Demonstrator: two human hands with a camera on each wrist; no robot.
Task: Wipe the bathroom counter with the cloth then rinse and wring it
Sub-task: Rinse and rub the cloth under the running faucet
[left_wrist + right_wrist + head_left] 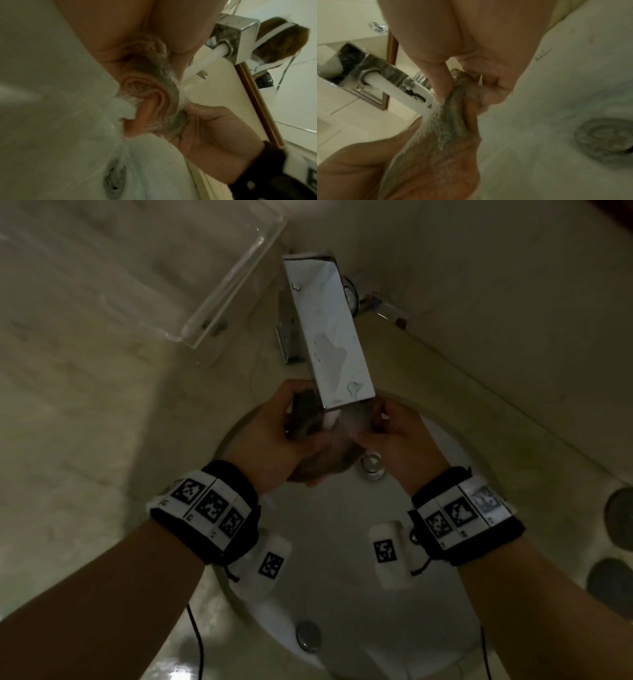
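A wet brown-grey cloth [325, 455] hangs bunched between both hands under the square chrome faucet [329, 330]. A white stream of water [330, 419] runs onto it. My left hand [291, 426] grips the cloth's left end and my right hand [383, 424] pinches its right end. In the left wrist view the cloth [154, 94] is folded into rolls, with water splashing off it into the basin. In the right wrist view my right hand's thumb and fingers [443, 88] pinch the cloth's [447, 128] top edge beside the stream.
The round white basin [342, 559] lies below, with its drain [371, 465] just under the hands and a chrome knob [308, 637] near the front rim. A glass shelf [205, 285] juts out upper left. Dark stones [620, 518] sit on the counter at right.
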